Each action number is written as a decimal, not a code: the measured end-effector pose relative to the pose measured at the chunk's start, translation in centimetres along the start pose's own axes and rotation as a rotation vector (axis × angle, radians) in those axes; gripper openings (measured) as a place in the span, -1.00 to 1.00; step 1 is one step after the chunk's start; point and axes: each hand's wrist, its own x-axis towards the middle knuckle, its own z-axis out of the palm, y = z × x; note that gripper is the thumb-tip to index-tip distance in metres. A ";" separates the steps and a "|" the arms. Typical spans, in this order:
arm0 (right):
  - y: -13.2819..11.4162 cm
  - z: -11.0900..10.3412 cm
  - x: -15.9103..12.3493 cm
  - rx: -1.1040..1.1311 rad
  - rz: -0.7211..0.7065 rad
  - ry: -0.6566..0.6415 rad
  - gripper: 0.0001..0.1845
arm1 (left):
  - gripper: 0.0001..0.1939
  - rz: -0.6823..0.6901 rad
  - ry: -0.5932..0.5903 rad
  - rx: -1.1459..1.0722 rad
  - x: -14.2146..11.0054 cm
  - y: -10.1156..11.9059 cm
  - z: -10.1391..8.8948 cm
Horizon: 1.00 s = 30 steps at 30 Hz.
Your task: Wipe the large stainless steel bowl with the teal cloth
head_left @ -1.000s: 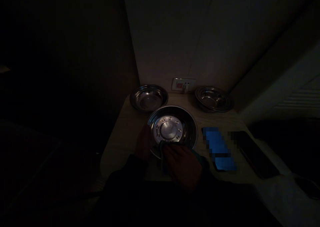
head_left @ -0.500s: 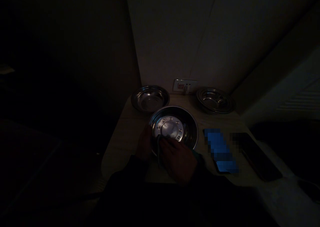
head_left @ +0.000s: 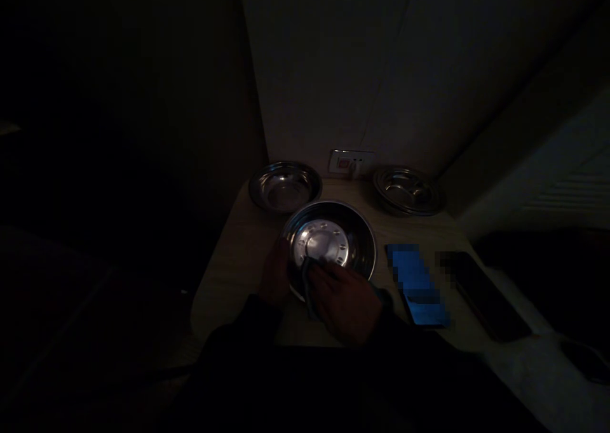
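A shiny metal bowl (head_left: 324,239) sits near the middle of a small wooden table (head_left: 223,293). My left hand (head_left: 275,274) is closed on the bowl's left rim, its fingers partly lost in the dark. In my right hand (head_left: 345,303) is a dark cloth (head_left: 309,287), pressed against the near inner side of the bowl. The cloth hangs over the near rim, and part of it shows beside my right wrist. Dim light hides the fingertips of both hands.
Another metal bowl (head_left: 286,188) stands at the back left. Stacked metal dishes (head_left: 407,192) are at the back right. A wall socket (head_left: 351,162) lies behind them. A lit phone (head_left: 417,287) and a dark phone-like slab (head_left: 490,296) rest on the right.
My right hand and the cloth have shifted slightly within the bowl. The left hand keeps its place at the rim. The whole view has moved a little.
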 end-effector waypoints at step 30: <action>1.0 -0.6 -0.9 -0.040 -0.001 -0.051 -0.67 | -0.63 -0.003 -0.003 0.009 0.1 0.1 -0.2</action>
